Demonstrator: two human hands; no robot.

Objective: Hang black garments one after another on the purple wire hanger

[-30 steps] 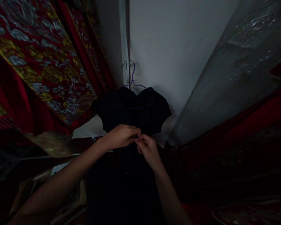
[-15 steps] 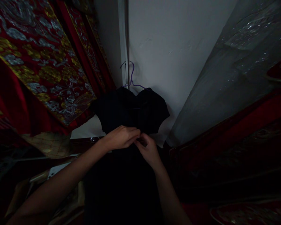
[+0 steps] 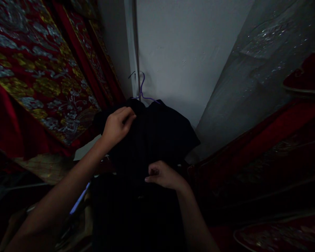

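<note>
Up went our left hand (image 3: 117,125), from the pinch it had shared with the right at the middle of the black garment (image 3: 157,136) to the shoulder at about ten o'clock of the cloth. Its fingers were curled, the tips pressed onto the dark fabric near the collar; whether they truly pinched a fold we could not tell in that gloom. Our right hand (image 3: 161,174) stayed low, at six o'clock of the bodice, fingers bunched together and nipping the cloth at the waist.

So the two hands had parted: one high, one low, and to us that read as the fiddly work at the centre being over and the garment being steadied or straightened on its hanger. The garment itself had swung a touch, its right sleeve flaring out toward three o'clock.

Out from the hands, the purple wire hanger (image 3: 142,91) hooked at twelve o'clock against the pale wall (image 3: 183,52), beside a white corner post (image 3: 130,49). At nine o'clock hung the red and gold embroidered cloth (image 3: 41,77); at two o'clock a grey sequinned fabric (image 3: 259,70) sloped away, with more red cloth (image 3: 267,140) below it.
</note>
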